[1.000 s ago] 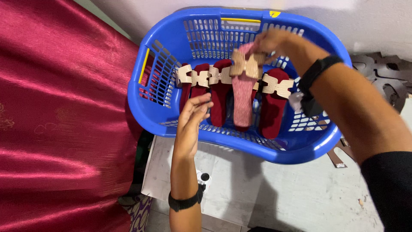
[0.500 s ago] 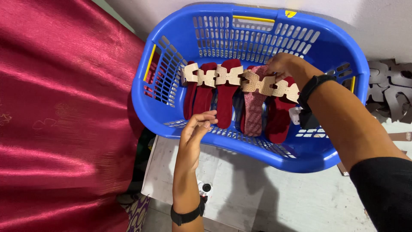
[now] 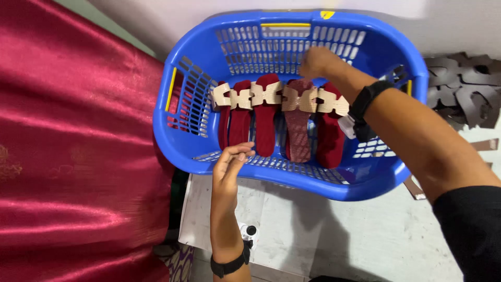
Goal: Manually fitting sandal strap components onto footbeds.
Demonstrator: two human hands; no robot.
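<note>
A blue plastic laundry basket (image 3: 172, 137) holds a row of several dark red sandals (image 3: 266, 120) with beige straps, standing side by side. My left hand (image 3: 229, 164) rests on the basket's near rim, fingers curled over it, next to the left sandals. My right hand (image 3: 315, 61) reaches into the basket above the toe end of the textured maroon sandal (image 3: 298, 128); its fingers are loosely closed and I cannot see anything held in them. A black watch sits on each wrist.
A red satin cloth (image 3: 68, 146) fills the left side. The basket stands on a pale worn surface (image 3: 292, 240). Dark grey cut-out pieces (image 3: 464, 89) lie at the right, behind the basket. A wall runs along the top.
My right hand set the textured maroon sandal down into the row and let go, then moved up past its toe end. My left hand stayed at the near rim.
</note>
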